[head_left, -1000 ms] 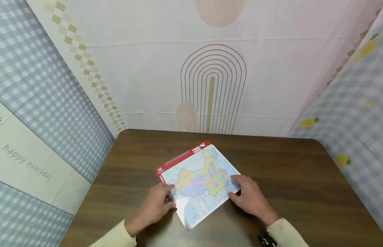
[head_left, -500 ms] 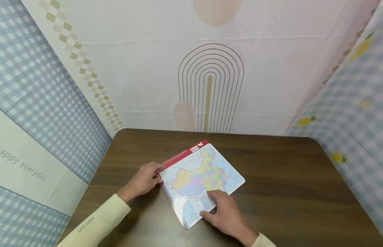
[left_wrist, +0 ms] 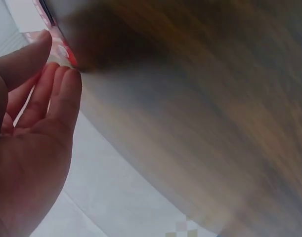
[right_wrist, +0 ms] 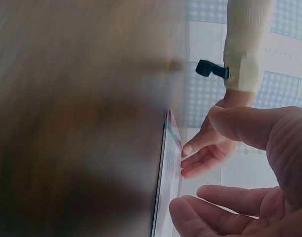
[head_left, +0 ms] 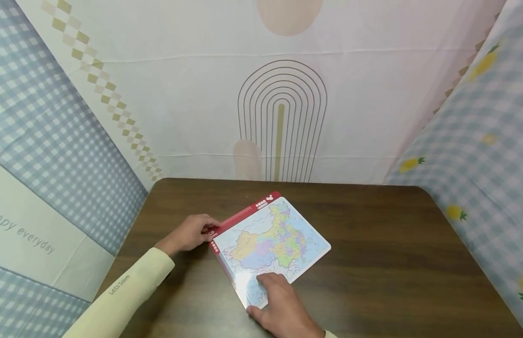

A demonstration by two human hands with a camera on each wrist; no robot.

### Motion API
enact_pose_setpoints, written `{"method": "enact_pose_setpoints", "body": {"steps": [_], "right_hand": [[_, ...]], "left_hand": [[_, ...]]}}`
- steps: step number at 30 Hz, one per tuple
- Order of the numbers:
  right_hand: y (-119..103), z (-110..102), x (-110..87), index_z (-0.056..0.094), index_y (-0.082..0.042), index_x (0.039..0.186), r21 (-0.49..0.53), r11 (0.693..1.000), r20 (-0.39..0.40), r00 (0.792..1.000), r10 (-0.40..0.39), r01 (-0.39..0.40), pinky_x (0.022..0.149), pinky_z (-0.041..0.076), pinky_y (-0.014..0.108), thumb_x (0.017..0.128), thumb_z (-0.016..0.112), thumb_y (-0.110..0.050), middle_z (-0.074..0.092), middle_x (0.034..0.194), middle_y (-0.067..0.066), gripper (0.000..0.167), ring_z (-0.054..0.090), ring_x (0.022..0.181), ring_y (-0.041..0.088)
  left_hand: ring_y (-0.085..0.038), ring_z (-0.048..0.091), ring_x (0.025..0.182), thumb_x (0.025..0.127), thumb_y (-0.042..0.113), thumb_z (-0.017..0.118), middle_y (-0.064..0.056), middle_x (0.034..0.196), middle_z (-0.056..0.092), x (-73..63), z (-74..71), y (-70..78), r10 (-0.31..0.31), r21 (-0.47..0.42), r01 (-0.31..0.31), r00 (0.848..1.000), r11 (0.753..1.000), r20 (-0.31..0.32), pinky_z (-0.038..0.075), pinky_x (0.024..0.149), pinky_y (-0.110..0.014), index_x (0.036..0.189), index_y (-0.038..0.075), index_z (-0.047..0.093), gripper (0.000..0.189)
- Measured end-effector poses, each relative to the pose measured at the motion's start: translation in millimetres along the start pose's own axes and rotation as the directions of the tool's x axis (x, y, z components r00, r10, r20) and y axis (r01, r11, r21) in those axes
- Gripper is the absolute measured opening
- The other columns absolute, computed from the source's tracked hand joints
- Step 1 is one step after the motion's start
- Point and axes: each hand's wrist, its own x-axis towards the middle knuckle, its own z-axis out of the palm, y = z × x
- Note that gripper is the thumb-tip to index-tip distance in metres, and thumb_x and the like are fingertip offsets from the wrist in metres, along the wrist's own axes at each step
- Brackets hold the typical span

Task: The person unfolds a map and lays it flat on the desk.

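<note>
- At the near corner, right grip (head_left: 282, 305) spread over the print, thumb apart from fingers, pinching nothing and hiding part of the edge; best to press lightly here, given the glossy, probably slippery face.
- Just beyond, map board (head_left: 265, 244) lying flat and slanted on the surface (head_left: 371, 263), between both grips; better to guide both corners together, being likely to swivel under a one-sided push.
- At the red left corner, left grip (head_left: 191, 232) spread loosely around it, thumb and fingers apart; cannot tell firmness of contact. Worth settling thumb and fingertips along the two edges first.
- Mind the cream sleeve (head_left: 130, 286) and small black fitting (right_wrist: 204, 68) by the left wrist, perhaps apt to brush the surface.
- Off to the sides, left checked cloth (head_left: 54, 126) and right checked cloth (head_left: 489, 178), well apart from the board.
- Past the far edge, pale printed cloth (head_left: 362, 108), hardly in the way.
</note>
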Motion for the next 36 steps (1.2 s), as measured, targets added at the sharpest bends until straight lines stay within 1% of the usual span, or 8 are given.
{"method": "enact_pose_setpoints", "body": {"steps": [3, 9, 12, 16, 19, 24, 31, 36], "right_hand": [[-4, 5, 0.3, 0.068, -0.002, 0.125, -0.020, 1.000, -0.010, 1.000, -0.021, 0.021, 0.099, 0.052, 0.039, 0.076, 0.094, -0.038, 0.070, 0.124, 0.007, 0.066, 0.062, 0.114, 0.025], [-7, 13, 0.6, 0.070, -0.003, 0.123, -0.103, 0.994, -0.047, 0.998, -0.052, 0.047, 0.099, 0.053, 0.038, 0.073, 0.097, -0.032, 0.070, 0.122, 0.006, 0.064, 0.062, 0.113, 0.025], [-6, 14, 1.5, 0.070, -0.003, 0.123, -0.109, 0.993, -0.030, 0.999, -0.042, 0.039, 0.099, 0.053, 0.038, 0.073, 0.097, -0.029, 0.070, 0.122, 0.007, 0.063, 0.062, 0.113, 0.026], [-6, 13, 2.7, 0.070, -0.002, 0.123, -0.099, 0.995, -0.006, 1.000, -0.029, 0.028, 0.099, 0.053, 0.039, 0.073, 0.097, -0.026, 0.070, 0.122, 0.007, 0.062, 0.062, 0.113, 0.026], [-5, 13, 2.6, 0.070, -0.003, 0.122, -0.110, 0.993, -0.024, 0.998, -0.052, 0.049, 0.098, 0.052, 0.038, 0.072, 0.098, -0.026, 0.070, 0.121, 0.006, 0.062, 0.061, 0.112, 0.026], [-4, 14, 0.8, 0.071, -0.003, 0.118, -0.143, 0.987, -0.072, 0.994, -0.086, 0.075, 0.097, 0.052, 0.038, 0.070, 0.099, -0.028, 0.070, 0.117, 0.005, 0.062, 0.061, 0.109, 0.025], [-1, 11, -1.1, 0.070, -0.003, 0.120, -0.162, 0.986, -0.047, 0.998, -0.053, 0.045, 0.095, 0.053, 0.038, 0.072, 0.096, -0.032, 0.070, 0.117, 0.006, 0.062, 0.061, 0.109, 0.025], [2, 10, -2.8, 0.071, -0.003, 0.119, -0.174, 0.983, -0.076, 0.994, -0.074, 0.060, 0.095, 0.053, 0.039, 0.073, 0.096, -0.029, 0.071, 0.117, 0.006, 0.059, 0.062, 0.108, 0.026]], "left_hand": [[-0.024, 0.067, 0.114, 0.091, 0.004, 0.082, -0.006, 0.126, 0.074, 0.2, -1.5, -5.7, 0.030, 0.037, -0.030, 0.999, 0.999, 0.022, 0.057, 0.101, -0.048, 0.131, 0.010, 0.075, 0.041], [-0.028, 0.067, 0.123, 0.091, 0.004, 0.081, -0.006, 0.132, 0.073, 2.1, -2.0, -14.2, 0.048, 0.045, -0.051, 0.997, 0.998, 0.057, 0.055, 0.105, -0.050, 0.133, 0.013, 0.075, 0.043], [-0.030, 0.068, 0.124, 0.091, 0.004, 0.081, -0.007, 0.132, 0.074, 3.5, -2.1, -16.7, 0.054, 0.047, -0.057, 0.997, 0.997, 0.062, 0.055, 0.105, -0.052, 0.132, 0.013, 0.075, 0.043], [-0.030, 0.068, 0.124, 0.091, 0.005, 0.081, -0.007, 0.131, 0.074, 4.8, -1.9, -17.4, 0.048, 0.042, -0.051, 0.997, 0.998, 0.061, 0.055, 0.105, -0.051, 0.132, 0.013, 0.076, 0.042], [-0.029, 0.068, 0.125, 0.091, 0.004, 0.081, -0.006, 0.132, 0.074, 4.6, -1.9, -16.2, 0.031, 0.034, -0.033, 0.998, 0.999, 0.061, 0.055, 0.105, -0.051, 0.132, 0.014, 0.076, 0.043], [-0.025, 0.068, 0.117, 0.090, 0.003, 0.082, -0.006, 0.129, 0.073, 4.1, -1.6, -13.7, 0.028, 0.021, -0.029, 0.998, 0.999, 0.062, 0.057, 0.101, -0.046, 0.133, 0.012, 0.075, 0.044], [-0.016, 0.064, 0.103, 0.089, 0.001, 0.083, -0.005, 0.120, 0.068, 5.3, 0.7, -9.2, 0.015, -0.009, -0.014, 0.997, 1.000, 0.080, 0.059, 0.094, -0.040, 0.134, 0.008, 0.073, 0.046], [-0.015, 0.061, 0.097, 0.088, 0.002, 0.084, -0.004, 0.115, 0.068, 4.9, 3.1, -4.6, -0.009, 0.011, 0.008, 0.997, 1.000, 0.073, 0.058, 0.092, -0.039, 0.132, 0.008, 0.074, 0.046]]}}
